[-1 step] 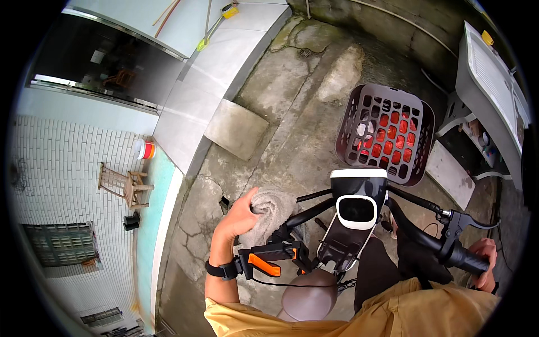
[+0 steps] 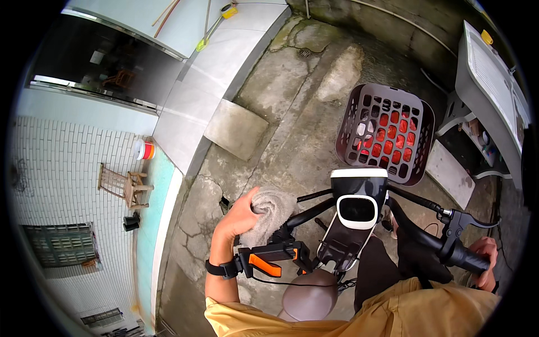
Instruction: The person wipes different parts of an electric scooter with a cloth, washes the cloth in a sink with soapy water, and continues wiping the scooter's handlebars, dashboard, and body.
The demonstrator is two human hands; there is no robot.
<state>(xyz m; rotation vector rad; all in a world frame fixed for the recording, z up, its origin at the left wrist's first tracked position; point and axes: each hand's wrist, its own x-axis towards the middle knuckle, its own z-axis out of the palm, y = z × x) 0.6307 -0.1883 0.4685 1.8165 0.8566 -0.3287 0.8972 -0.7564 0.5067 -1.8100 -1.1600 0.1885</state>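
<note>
While the left hand [image 2: 242,216] clutches a grey cloth [image 2: 269,216] on the handlebar [image 2: 306,216]; right hand [image 2: 487,264] seemingly grips its handle [image 2: 466,259].

I see one dark oval screen [image 2: 357,210] in a white frame at the middle of the handlebar, and a small white and red-orange can [image 2: 144,150] by the tiled wall on the left.

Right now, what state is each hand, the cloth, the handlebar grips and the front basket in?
left hand: closed on the cloth, pressing it on the left handlebar
grey cloth: bunched, wrapped over the left handlebar end
right hand: gripping the right grip
right grip: held, brake lever not squeezed
front basket: upright, something red inside
wooden stool: standing by the tiled wall
</note>
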